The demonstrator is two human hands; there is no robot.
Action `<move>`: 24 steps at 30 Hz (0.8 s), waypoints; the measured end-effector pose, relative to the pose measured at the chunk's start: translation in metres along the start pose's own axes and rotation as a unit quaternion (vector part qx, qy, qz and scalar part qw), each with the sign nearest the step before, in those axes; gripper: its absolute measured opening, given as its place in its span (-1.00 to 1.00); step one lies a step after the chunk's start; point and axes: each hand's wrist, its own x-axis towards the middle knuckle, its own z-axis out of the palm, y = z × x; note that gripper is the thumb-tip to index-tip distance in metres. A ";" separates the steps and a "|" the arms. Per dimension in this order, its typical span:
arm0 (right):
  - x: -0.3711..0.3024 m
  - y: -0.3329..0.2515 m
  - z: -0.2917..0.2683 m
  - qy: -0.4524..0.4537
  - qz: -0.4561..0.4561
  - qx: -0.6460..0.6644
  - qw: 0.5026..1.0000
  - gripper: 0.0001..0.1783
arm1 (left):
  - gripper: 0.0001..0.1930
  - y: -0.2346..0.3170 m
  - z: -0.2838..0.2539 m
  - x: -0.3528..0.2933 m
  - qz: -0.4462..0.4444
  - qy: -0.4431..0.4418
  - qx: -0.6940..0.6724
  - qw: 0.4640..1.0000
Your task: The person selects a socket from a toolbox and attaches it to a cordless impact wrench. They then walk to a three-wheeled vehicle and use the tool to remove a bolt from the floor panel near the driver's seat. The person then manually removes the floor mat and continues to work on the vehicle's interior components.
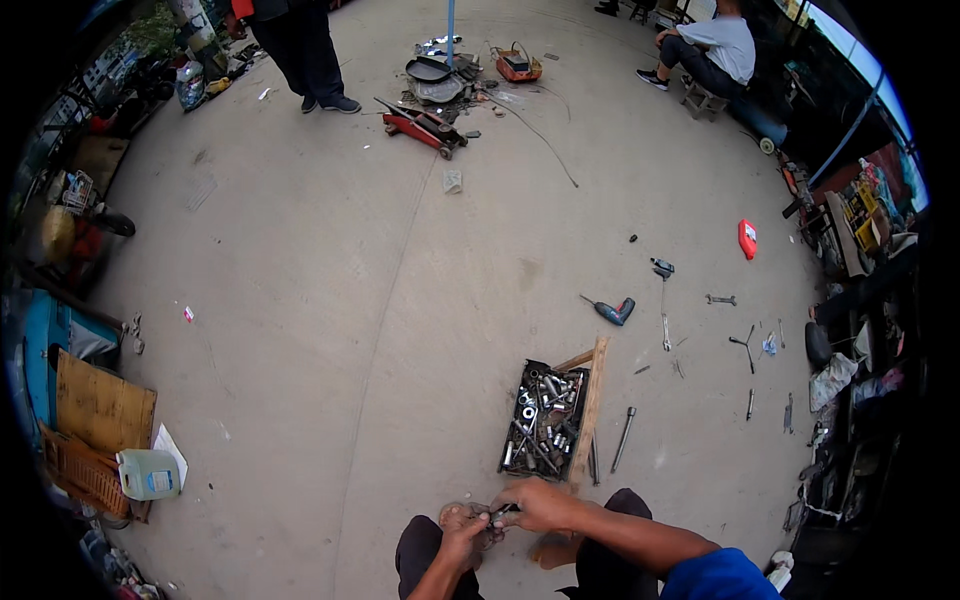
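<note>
My left hand [463, 536] and my right hand [537, 503] meet low in the view, above my knees. Both grip a small dark metal part [502, 514] between them; its shape is too small to tell. Just beyond my right hand lies a black tray [509, 441] filled with several sockets and metal bits, with a wooden plank [589, 408] along its right side. A long metal bar [623, 439] lies on the concrete right of the plank.
A cordless drill [612, 310], wrenches [720, 299] and a red can [747, 239] lie scattered to the right. A red floor jack [424, 127] and pans sit far ahead. One person stands [305, 55] far left, another sits [708, 50] far right. Wooden crates and a white jug [148, 473] stand at left.
</note>
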 end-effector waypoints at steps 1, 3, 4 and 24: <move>-0.009 -0.021 0.000 -0.011 0.021 0.013 1.000 -0.59 | -0.78 0.005 0.008 -0.023 -0.007 0.008 -0.014 1.000; -0.024 -0.064 0.002 0.040 0.040 0.100 0.993 -0.56 | -0.77 0.020 0.027 -0.067 -0.022 0.016 -0.039 0.999; -0.031 -0.084 0.007 0.067 0.073 0.170 0.980 -0.55 | -0.72 0.034 0.042 -0.092 -0.025 0.025 -0.053 0.998; 0.025 -0.447 0.004 -0.120 0.067 0.314 0.939 -0.70 | -0.61 0.252 0.124 -0.402 0.333 0.393 0.222 0.828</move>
